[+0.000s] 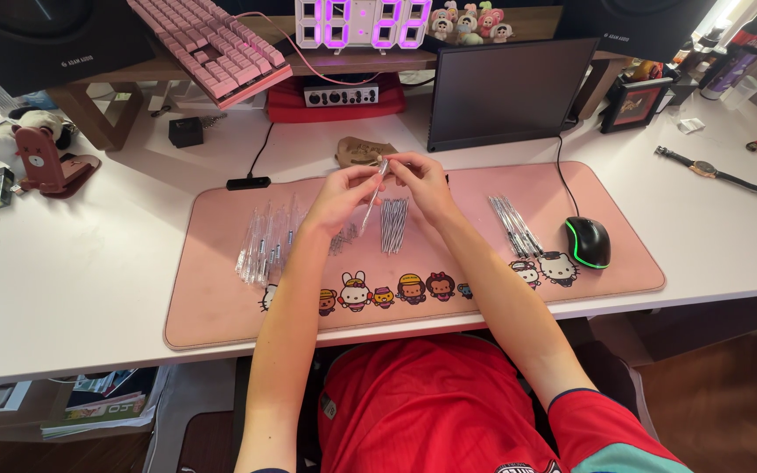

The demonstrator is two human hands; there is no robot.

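Just above the middle of the frame, the left hand [341, 197] and the right hand [420, 182] meet over the desk, both pinched closed on one thin clear plastic pen tube [373, 194] that slants down from the right fingertips toward the left palm. Directly below the hands lies a small bundle of thin dark-and-silver refills [393, 222], and a few tiny loose parts sit just left of it. Further left is a heap of clear plastic pen barrels [266, 243]; to the right, well apart, a row of finished clear pens [512, 225] lies slanted. All of these rest on a wide pink desk mat with cartoon figures along its lower edge [221, 307]. A black mouse with a green glowing rim [588, 242] sits on the mat's right end. Behind the hands a dark flat screen [510, 92] leans upright, and a pink keyboard [212, 45] tilts at the upper left.
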